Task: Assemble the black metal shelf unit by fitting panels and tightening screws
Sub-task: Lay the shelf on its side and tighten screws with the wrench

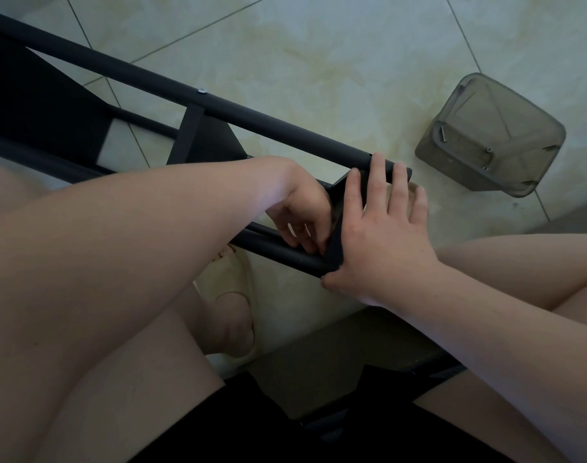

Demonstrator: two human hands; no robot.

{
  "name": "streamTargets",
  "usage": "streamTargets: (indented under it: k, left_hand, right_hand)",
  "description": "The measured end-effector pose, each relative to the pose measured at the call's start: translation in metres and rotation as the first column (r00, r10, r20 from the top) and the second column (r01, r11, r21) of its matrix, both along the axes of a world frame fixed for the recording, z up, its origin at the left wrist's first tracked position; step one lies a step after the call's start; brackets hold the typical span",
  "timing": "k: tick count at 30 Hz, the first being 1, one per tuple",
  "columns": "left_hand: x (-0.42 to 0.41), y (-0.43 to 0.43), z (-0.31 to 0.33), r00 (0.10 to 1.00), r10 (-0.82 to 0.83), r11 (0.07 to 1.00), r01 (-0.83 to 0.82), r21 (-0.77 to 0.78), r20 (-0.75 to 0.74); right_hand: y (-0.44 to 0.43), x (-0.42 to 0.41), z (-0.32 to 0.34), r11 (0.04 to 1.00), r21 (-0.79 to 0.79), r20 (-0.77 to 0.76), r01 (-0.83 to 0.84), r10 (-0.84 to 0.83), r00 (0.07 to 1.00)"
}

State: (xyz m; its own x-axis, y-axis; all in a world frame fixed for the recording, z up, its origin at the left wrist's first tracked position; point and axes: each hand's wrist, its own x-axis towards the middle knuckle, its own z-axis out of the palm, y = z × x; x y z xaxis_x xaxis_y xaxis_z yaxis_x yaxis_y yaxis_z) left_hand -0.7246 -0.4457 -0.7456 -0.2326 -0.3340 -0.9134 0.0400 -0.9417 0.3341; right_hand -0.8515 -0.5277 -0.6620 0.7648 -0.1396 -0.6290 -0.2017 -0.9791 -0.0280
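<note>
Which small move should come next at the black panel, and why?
Probably the left hand should work a screw into the lower tube while the right hand presses the panel: left fingers curl there, right fingers lie spread on the panel. No screw shows there.

The black metal shelf frame (252, 116) lies on its side on the floor, its tubes slanting from 10 o'clock to 4 o'clock, a silver screw (202, 91) seated in the upper tube.
</note>
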Motion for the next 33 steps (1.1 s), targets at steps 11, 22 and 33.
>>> streamTargets:
  k: [11, 22, 33]
  left_hand:
    - [-0.005, 0.0008, -0.0031, 1.0, 0.004, 1.0, -0.004, -0.005, 0.007]
    - [-0.0067, -0.0014, 0.0009, 0.998, 0.06, 0.998, -0.06, -0.032, 0.011]
    - [-0.0048, 0.0009, 0.0008, 0.999, -0.029, 0.999, 0.028, 0.018, 0.037]
  right_hand:
    - [0.0003, 0.0008, 0.0014, 1.0, -0.004, -0.019, -0.005, 0.005, 1.0]
    - [-0.0001, 0.0008, 0.0018, 1.0, -0.005, -0.024, -0.006, 0.005, 1.0]
    - [0.0013, 0.001, 0.0022, 1.0, -0.012, -0.009, -0.011, 0.011, 1.0]
